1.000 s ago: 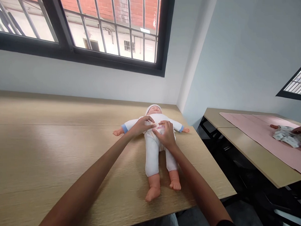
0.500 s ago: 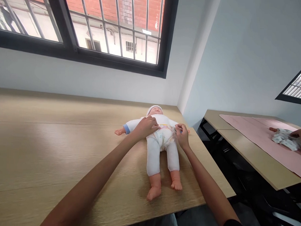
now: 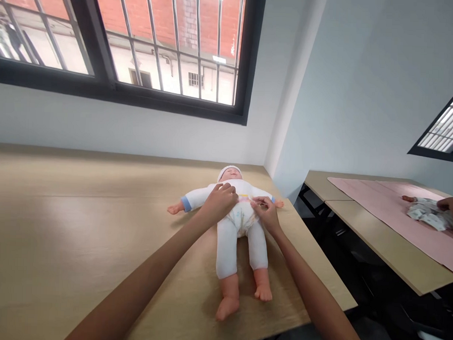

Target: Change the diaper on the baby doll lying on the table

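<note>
A baby doll [image 3: 226,249] in white clothes with blue cuffs and a white cap lies on its back on the wooden table [image 3: 79,234]. Around its hips is a white diaper [image 3: 242,216] with a coloured print at the waist. My left hand [image 3: 221,202] rests on the doll's belly at the left side of the waistband, fingers curled; what they grip is hidden. On the right side of the waistband, my right hand [image 3: 265,211] has its fingertips pinched at the diaper's edge.
At the right stands another table [image 3: 404,275] with a pink cloth [image 3: 377,210]. A second doll [image 3: 429,213] in patterned clothes lies there, with another person's hand [image 3: 451,203] on it. Behind my table are a wall and a barred window.
My right hand has moved left, inward over the doll's waist, nearer my left hand. The doll and tables appear slightly lower in the view.
</note>
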`<action>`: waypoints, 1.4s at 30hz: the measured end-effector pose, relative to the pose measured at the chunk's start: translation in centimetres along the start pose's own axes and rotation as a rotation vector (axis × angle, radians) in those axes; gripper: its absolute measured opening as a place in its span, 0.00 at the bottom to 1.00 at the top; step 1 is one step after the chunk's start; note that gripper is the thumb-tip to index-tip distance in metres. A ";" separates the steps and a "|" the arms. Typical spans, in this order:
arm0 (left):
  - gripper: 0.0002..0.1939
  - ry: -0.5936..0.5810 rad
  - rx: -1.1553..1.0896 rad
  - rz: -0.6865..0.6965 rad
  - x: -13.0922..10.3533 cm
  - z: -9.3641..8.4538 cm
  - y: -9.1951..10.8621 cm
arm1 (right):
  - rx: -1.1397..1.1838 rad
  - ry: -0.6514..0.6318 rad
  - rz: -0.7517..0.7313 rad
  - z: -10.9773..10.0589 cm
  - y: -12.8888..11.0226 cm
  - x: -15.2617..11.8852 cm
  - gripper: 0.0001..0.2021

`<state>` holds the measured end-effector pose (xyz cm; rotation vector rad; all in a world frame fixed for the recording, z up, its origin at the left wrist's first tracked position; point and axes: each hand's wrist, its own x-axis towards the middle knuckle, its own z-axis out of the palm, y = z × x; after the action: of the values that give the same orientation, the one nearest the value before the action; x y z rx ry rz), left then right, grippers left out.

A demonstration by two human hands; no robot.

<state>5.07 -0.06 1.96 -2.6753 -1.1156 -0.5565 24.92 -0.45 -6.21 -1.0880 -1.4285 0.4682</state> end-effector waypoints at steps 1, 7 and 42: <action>0.15 0.001 -0.001 0.022 0.0 0.1 0.4 | -0.003 0.006 -0.003 0.2 0.0 0.0 0.13; 0.20 -0.027 -0.040 0.060 -0.2 1.9 3.3 | 0.093 0.079 0.089 0.7 0.5 0.4 0.11; 0.21 -0.075 0.107 0.160 -1.7 3.2 5.4 | -0.106 -0.076 -0.106 -0.3 -1.7 0.1 0.09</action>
<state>8.65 -3.91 -1.78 -2.6803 -0.9104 -0.3607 24.66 -1.27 -4.73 -1.0825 -1.5841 0.3642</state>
